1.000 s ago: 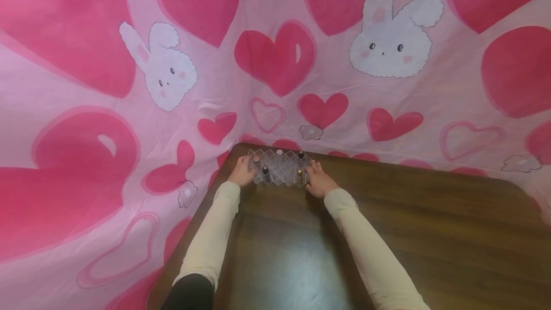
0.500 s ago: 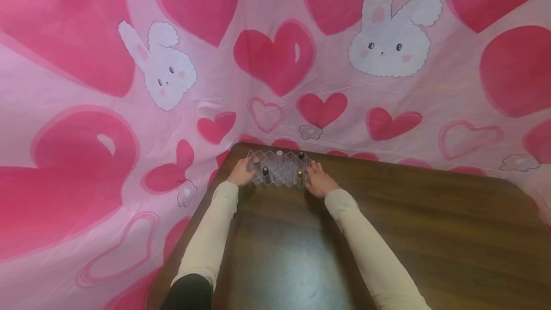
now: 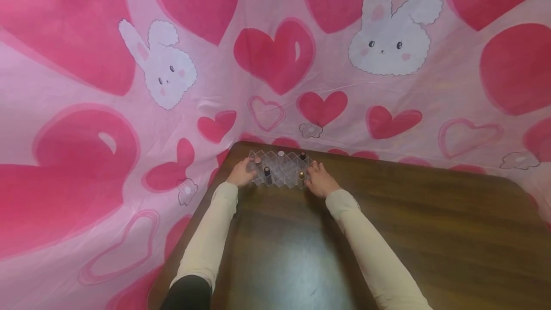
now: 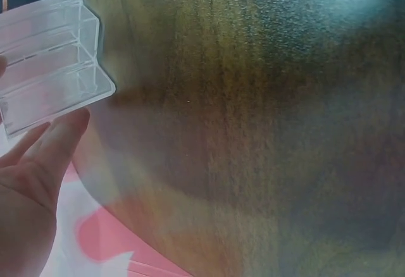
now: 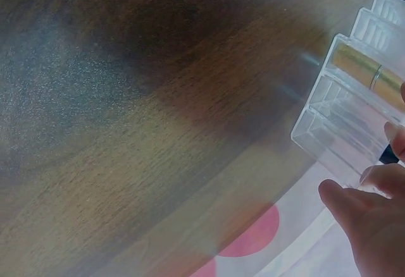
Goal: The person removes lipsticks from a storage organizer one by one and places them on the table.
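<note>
In the head view a clear plastic lipstick organizer (image 3: 281, 170) with diamond-shaped slots stands near the table's far left corner. My left hand (image 3: 241, 173) holds its left end; in the left wrist view, fingers (image 4: 69, 125) lie along the organizer's edge. At the other end my right hand (image 3: 320, 182) grips with its fingers over the side; its thumb shows low in the right wrist view. Several lipsticks sit in the slots: a black lipstick (image 3: 267, 175) at front left, a gold lipstick (image 5: 361, 68) beside the right hand, others with pink, white and black tops.
The dark wooden table (image 3: 387, 233) stretches toward me and to the right. Directly behind its far and left edges hangs a pink cloth (image 3: 267, 8) printed with hearts and rabbits.
The organizer has shifted very slightly to the right and toward me, both hands moving with it. The lipsticks keep their slots.
</note>
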A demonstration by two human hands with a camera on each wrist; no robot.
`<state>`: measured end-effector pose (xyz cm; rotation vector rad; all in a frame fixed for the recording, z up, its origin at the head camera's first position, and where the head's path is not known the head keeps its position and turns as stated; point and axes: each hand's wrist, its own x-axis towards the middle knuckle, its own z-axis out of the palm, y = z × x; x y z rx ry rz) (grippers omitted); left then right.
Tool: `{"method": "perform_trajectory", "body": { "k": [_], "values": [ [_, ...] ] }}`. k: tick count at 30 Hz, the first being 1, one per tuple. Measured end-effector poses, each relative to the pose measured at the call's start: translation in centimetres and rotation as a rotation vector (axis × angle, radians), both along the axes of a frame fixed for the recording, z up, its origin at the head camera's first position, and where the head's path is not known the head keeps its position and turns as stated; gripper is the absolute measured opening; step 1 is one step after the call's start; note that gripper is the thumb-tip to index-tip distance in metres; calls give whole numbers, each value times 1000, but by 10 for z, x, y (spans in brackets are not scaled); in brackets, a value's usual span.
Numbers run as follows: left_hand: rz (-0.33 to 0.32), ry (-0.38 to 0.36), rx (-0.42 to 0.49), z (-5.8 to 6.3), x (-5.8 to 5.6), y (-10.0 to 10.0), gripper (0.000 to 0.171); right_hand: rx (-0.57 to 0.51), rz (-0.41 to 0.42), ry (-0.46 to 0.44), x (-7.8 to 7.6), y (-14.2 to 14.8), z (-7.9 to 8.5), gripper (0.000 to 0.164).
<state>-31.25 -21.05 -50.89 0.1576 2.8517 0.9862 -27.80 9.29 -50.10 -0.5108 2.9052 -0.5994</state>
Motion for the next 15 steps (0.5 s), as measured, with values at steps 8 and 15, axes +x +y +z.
{"method": "perform_trajectory", "body": {
  "k": [8, 15],
  "values": [
    [5, -13, 15, 0, 2, 0, 53, 10, 1, 41, 1, 1, 1, 35],
    [2, -16, 13, -1, 3, -2, 49, 24, 11, 104, 4, 2, 3, 29]
  ]
}}
